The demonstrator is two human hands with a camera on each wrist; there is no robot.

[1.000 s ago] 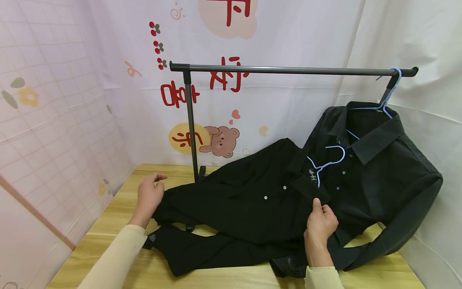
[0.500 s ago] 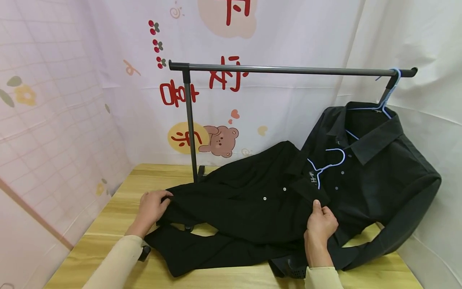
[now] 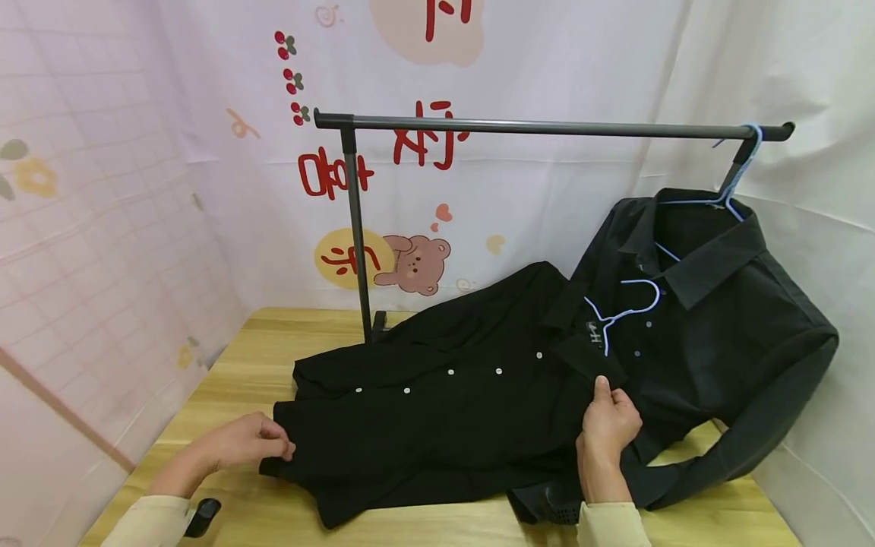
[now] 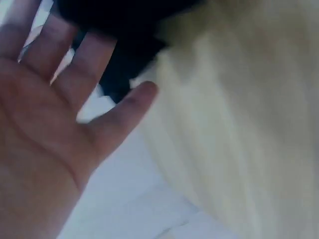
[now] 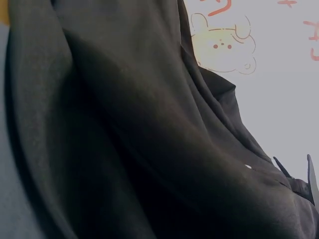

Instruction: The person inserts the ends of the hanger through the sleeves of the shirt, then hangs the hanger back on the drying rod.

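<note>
A black shirt (image 3: 437, 425) with white buttons lies spread over the table, its collar to the right. A light blue hanger (image 3: 618, 313) is at its neck, the hook sticking out. My right hand (image 3: 608, 422) pinches the collar (image 3: 589, 361) edge between thumb and fingers. At the shirt's hem on the left is my left hand (image 3: 249, 441). In the left wrist view the left hand (image 4: 55, 109) has its fingers extended and thumb apart, with dark cloth (image 4: 119, 30) at the fingertips. The right wrist view holds mostly black cloth (image 5: 149, 114); the right hand is out of sight there.
A grey metal rack (image 3: 519, 127) stands on the wooden table (image 3: 239, 372). At its right end another black shirt (image 3: 738, 327) hangs on a blue hanger (image 3: 741, 167), one sleeve draping onto the table. Printed white cloth (image 3: 547, 61) covers the walls behind and beside.
My left hand has come down and toward me along the hem. The shirt's front now lies flatter and wider, with more buttons showing. The right hand has stayed at the collar.
</note>
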